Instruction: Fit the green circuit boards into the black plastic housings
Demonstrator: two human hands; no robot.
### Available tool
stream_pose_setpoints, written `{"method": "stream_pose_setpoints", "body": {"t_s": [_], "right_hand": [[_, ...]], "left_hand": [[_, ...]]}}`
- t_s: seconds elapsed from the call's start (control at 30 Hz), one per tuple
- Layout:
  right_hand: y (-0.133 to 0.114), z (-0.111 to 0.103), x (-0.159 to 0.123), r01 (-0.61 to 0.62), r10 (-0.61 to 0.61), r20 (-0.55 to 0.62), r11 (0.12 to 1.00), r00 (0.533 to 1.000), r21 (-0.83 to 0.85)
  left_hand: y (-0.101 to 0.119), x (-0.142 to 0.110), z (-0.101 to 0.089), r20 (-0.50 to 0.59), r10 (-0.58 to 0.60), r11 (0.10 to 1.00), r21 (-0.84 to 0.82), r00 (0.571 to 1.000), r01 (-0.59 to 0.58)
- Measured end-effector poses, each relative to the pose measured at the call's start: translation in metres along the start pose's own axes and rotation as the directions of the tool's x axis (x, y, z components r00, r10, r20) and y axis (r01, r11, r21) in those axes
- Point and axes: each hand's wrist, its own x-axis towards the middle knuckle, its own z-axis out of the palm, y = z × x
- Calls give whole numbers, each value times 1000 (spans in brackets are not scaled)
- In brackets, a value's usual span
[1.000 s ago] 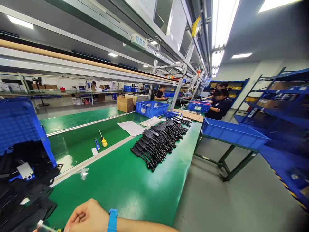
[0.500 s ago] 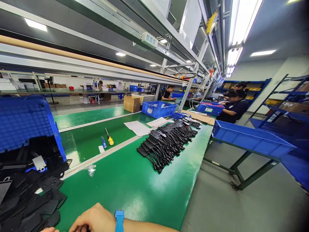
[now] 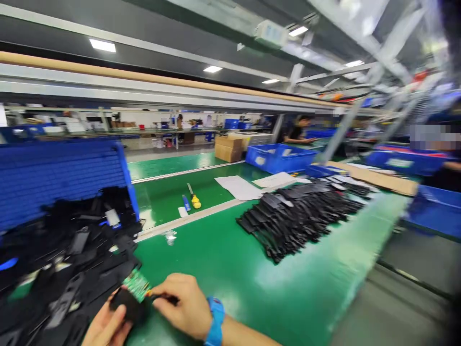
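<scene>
Low in the head view, both hands meet over the green bench [image 3: 223,269]. My left hand [image 3: 104,327] cups a black plastic case [image 3: 127,305] from below. My right hand [image 3: 183,305], with a blue wristband [image 3: 215,319], pinches a small green circuit board [image 3: 137,286] that sits at the mouth of the case. Just left of the hands lies a heap of black cases [image 3: 65,259] spilling out of a tipped blue crate [image 3: 61,175]. A long row of black cabled parts [image 3: 302,211] lies to the right on the bench.
A yellow-handled screwdriver [image 3: 194,199], a blue tool [image 3: 186,203] and white sheets [image 3: 239,186] lie on the middle strip. Blue bins [image 3: 275,158] and cardboard boxes [image 3: 228,148] stand farther back. People work at the far right [image 3: 437,158]. The bench edge drops to grey floor at right.
The view has swung left and down. My right hand moved forward onto the bench, my left hand came into view, and the case with the green board now shows between them.
</scene>
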Motion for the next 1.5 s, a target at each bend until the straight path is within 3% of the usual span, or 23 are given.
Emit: {"method": "stream_pose_setpoints", "body": {"t_s": [0.07,0.13,0.27,0.53,0.77,0.97,1.2,1.37,1.5], "right_hand": [[-3,-1,-4,19,-16,-94,1000,995,22],[-5,-3,-7,73,-69,-109,997,992,33],[-8,-5,-14,147,-146,-46,989,988,12],[-9,-4,-20,184,-184,11,983,983,-23],[-7,-1,-21,208,-205,36,974,978,-95],[-7,2,-24,235,-219,100,952,970,-197],[0,3,-26,188,-176,109,977,978,-106],[1,7,-27,227,-219,74,965,973,-132],[1,11,-29,190,-180,88,975,980,-114]], "left_hand": [[-2,-5,-2,116,45,997,-74,992,-37],[-5,-7,-3,188,87,991,-119,978,-66],[-11,-9,-6,229,132,984,-147,964,-100],[-12,-18,-3,312,100,989,-133,945,-61],[-13,-20,0,323,120,990,-111,939,-88],[-22,-17,2,217,119,992,-70,969,-106],[-23,-16,4,205,111,992,-83,973,-95],[-25,-16,4,164,109,993,-67,980,-100],[-29,-16,3,130,141,990,-28,981,-139]]}}
